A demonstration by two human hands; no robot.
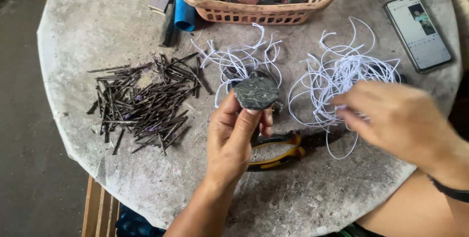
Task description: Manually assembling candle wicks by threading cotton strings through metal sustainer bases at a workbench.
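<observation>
Keep the dark disc (255, 92) steady and flat-faced, pinched by your left hand (233, 137) above the counter (312, 188), near its middle. It looks rough, charred, roundish. Your right hand (395, 120), blurred, closes on the white wire loops (337, 78) at right; draw out one strand without snagging.

A dark, rough, round disc (256, 93) is pinched upright at fingertip level above the yellow-handled pliers (275, 151), its flat face turned to the camera. A loose tangle of thin white wire loops (342, 78) lies up and to the right of the pliers, its lower strands caught between fingers.
</observation>
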